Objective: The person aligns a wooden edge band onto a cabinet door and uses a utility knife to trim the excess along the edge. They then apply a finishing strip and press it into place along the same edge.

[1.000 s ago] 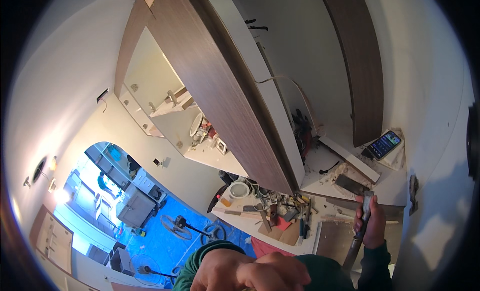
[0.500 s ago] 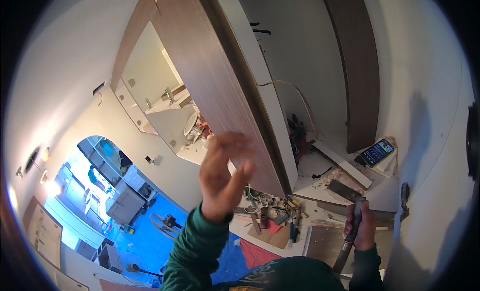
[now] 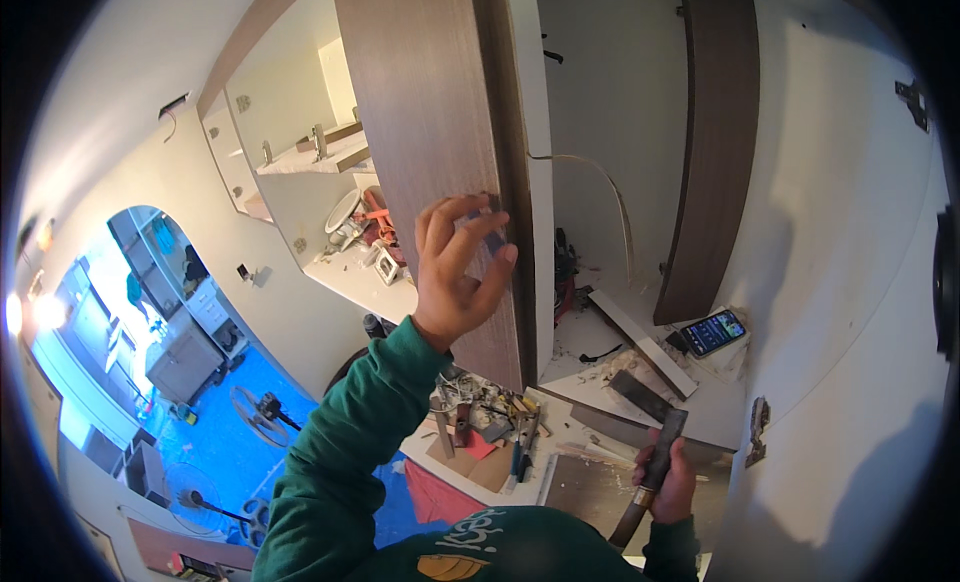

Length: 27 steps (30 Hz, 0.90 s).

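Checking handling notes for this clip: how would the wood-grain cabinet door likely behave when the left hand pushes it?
The door is a tall flat panel, so it is probably stiff and would swing as one piece rather than flex. It looks thick, so likely fairly heavy. The left hand has its fingers at the door's edge, where a push should turn it fairly easily.

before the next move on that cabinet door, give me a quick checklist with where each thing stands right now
1. Left hand on the wood-grain cabinet door: ok, fingertips lie on its front near the edge.
2. Right hand gripping the chisel: ok, fist closed round the handle.
3. Chisel blade away from the door: ok, it sits low by the shelf.
4. Phone out of the way: not ok, it lies on the cabinet shelf among wood chips.
5. Door hinges secure: cannot tell, hidden.
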### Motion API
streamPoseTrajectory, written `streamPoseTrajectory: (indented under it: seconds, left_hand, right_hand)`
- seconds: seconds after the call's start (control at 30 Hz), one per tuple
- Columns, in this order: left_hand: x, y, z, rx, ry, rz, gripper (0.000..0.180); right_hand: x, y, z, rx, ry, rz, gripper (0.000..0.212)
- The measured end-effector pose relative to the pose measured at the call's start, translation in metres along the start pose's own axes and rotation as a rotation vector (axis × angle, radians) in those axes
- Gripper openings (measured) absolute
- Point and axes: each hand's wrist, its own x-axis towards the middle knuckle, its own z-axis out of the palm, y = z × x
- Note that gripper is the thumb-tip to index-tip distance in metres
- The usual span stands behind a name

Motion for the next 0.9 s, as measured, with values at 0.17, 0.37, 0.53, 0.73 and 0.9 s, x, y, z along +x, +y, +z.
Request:
streamPoseTrajectory:
  seconds: [0.17, 0.37, 0.53, 0.73, 0.9]
  left_hand:
    - [0.028, -0.038, 0.002, -0.045, 0.181, -0.022, 0.038]
    - [0.139, -0.096, -0.008, 0.061, 0.412, 0.124, 0.036]
    - [0.198, -0.079, -0.015, 0.03, 0.389, 0.02, 0.045]
    - [0.199, -0.09, -0.005, 0.104, 0.393, 0.082, 0.048]
    - [0.197, -0.089, -0.005, 0.085, 0.373, 0.072, 0.05]
  right_hand:
    - [-0.01, 0.028, -0.008, 0.042, -0.086, 0.129, 0.069]
    - [0.019, -0.023, 0.075, -0.228, -0.242, -0.232, 0.052]
    - [0.047, -0.063, 0.152, -0.438, -0.389, -0.472, 0.07]
    - [0.076, -0.107, 0.225, -0.711, -0.486, -0.712, 0.059]
    - [0.086, -0.136, 0.272, -0.844, -0.379, -0.715, 0.052]
